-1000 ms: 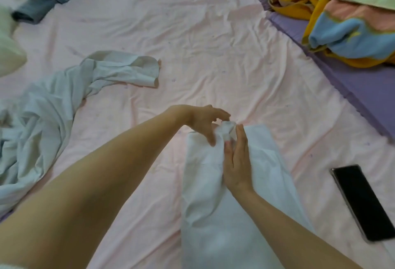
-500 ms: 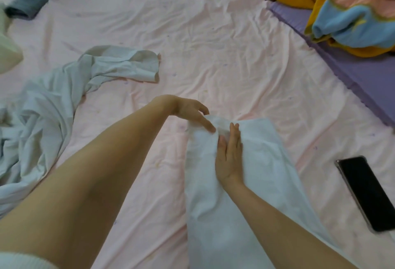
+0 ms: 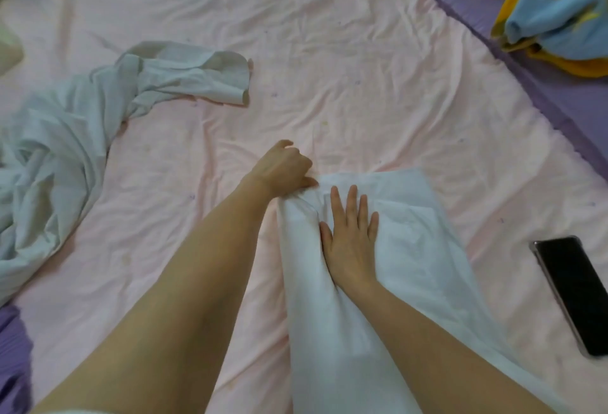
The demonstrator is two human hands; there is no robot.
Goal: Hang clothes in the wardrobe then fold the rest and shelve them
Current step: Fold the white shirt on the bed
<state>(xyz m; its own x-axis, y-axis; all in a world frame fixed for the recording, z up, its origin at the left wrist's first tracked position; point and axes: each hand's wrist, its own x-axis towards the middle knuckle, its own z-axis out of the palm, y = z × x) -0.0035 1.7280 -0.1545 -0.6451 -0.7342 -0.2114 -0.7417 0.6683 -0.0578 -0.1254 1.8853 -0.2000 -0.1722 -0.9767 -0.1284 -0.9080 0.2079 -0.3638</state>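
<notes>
Left hand (image 3: 283, 166) is pinching the soft white garment (image 3: 411, 249)'s bunched corner, fingertips hidden; right hand (image 3: 350, 239) is pressing flat, fingers straight, on the wrinkly pink bed sheet (image 3: 345, 84).

Garment (image 3: 404, 249) on sheet (image 3: 329, 68) w/ both hands; phone (image 3: 574, 292) right, crumpled cloth (image 3: 65, 137) left.

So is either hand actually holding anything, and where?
Left hand pinches the white garment at its top left corner; right hand only presses flat on it.

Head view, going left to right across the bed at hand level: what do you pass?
Crumpled pale garment → left hand → right hand flat on the white cloth → black phone.
</notes>
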